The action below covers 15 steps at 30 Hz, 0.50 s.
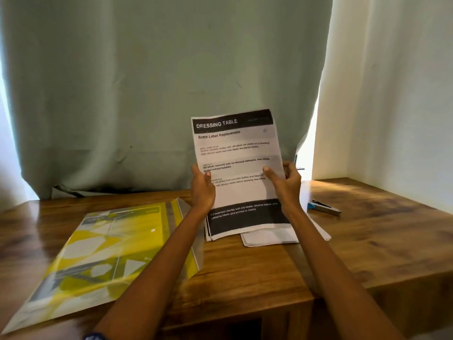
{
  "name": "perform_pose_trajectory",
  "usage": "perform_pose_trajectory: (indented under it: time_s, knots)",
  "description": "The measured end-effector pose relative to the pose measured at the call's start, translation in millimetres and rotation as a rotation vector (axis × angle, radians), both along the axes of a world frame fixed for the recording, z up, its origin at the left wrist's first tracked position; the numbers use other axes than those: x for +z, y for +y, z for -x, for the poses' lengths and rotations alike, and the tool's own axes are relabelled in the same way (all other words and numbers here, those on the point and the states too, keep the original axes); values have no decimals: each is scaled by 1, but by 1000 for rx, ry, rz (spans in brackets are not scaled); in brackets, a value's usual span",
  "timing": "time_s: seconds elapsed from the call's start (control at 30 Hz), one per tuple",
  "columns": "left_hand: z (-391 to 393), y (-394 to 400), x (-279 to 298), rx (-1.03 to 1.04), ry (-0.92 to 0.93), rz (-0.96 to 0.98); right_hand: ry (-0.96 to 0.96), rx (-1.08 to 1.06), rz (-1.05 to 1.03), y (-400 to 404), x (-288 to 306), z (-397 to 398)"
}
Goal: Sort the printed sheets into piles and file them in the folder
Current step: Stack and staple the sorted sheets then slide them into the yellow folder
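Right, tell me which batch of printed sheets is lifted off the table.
The batch headed "DRESSING TABLE", held upright by both hands, left hand and right hand on its side edges. The other sheets lie flat on the table below it.

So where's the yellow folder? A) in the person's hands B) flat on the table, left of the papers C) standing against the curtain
B: the folder lies flat on the table, left of the papers, which both hands hold up.
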<state>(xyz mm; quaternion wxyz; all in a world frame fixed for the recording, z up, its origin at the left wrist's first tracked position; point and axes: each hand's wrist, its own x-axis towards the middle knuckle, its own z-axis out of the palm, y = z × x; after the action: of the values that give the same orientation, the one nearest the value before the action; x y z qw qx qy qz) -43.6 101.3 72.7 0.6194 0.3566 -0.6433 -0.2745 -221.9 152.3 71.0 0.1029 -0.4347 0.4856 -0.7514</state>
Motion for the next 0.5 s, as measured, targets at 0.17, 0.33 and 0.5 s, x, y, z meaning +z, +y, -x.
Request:
perform_pose_trajectory:
  time_s: [0.17,0.33,0.5]
  knots:
    - [5,12,-39,32,-26,-67,-47,96,-175,13,-29,-5]
    - [6,16,-29,33,-40,-20,-138,104,-173,18,-21,-6]
    - [6,17,-30,31,-106,-37,-117,86,-227,18,-28,-5]
